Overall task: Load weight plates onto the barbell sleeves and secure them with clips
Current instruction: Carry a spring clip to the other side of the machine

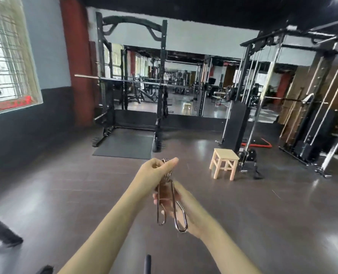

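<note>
I have the spring clip [169, 196] at frame centre, held out over open floor. My left hand [157, 169] is curled round its coil at the top. My right hand [176, 204] lies behind the two long handles; blur hides its fingers, so I cannot tell whether it grips or only supports.

Risks, as I judge them:
- Only the coil is surely held; a slack hold there and the clip swings or drops.
- Squeezing the handles with a finger between them would pinch.

The barbell [136, 82] rests across the squat rack [132, 80], upper centre-left, well apart from my hands. Its bare sleeve end [85, 76] pokes left. No plates visible on it, so clipping now looks premature.

Surroundings: wooden stool [224, 162] right of centre, near the cable machine [267, 99]. Black mat [124, 146] under the rack. Neither blocks a straight walk to the bar.
</note>
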Demonstrator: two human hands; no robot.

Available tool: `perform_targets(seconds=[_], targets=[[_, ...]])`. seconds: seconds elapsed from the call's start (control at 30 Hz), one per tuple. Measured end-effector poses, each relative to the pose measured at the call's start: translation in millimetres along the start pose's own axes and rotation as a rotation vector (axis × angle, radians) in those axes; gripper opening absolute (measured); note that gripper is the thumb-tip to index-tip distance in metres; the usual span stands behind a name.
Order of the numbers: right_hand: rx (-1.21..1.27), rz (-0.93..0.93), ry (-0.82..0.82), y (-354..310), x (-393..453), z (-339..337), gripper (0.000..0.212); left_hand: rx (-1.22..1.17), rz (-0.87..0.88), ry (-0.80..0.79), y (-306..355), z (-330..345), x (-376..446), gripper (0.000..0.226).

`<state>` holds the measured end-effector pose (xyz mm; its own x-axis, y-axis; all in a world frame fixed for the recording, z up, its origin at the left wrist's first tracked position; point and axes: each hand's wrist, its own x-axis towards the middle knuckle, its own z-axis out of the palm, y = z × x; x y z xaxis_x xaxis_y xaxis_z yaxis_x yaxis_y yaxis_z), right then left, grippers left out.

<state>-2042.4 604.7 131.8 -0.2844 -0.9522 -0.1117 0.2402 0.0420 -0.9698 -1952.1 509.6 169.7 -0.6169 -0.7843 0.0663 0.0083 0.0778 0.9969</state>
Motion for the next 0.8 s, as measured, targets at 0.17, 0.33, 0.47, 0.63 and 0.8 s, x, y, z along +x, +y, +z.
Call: perform_targets(seconds=[0.17,0.33,0.47,0.63,0.8], targets=[[-0.223,0.041,0.065,-38.6,152.9,-69.3,0.035,-0.306,-0.028,-0.011,-25.1,4.0,154.4,0.026],[-0.32,-0.04,-0.047,-81.0,302.5,-88.1,0.032,-0.37,-0.041,0.098,-28.8,-33.5,287.7,0.04],[-0.368,-0.15,-0.174,-95.4,406.4,-71.5,0.034,-0.297,-0.016,0.254,-39.6,-77.1,370.0,0.043],[-0.414,-0.259,-0.311,-91.0,534.9,-34.0,0.043,-0.625,0.025,0.463,-81.5,-125.7,469.3,0.045],[-0.404,-0.216,-0.51,-94.3,647.6,8.6,0.038,-0.68,0.127,0.739,-89.9,-185.7,546.5,0.021]])
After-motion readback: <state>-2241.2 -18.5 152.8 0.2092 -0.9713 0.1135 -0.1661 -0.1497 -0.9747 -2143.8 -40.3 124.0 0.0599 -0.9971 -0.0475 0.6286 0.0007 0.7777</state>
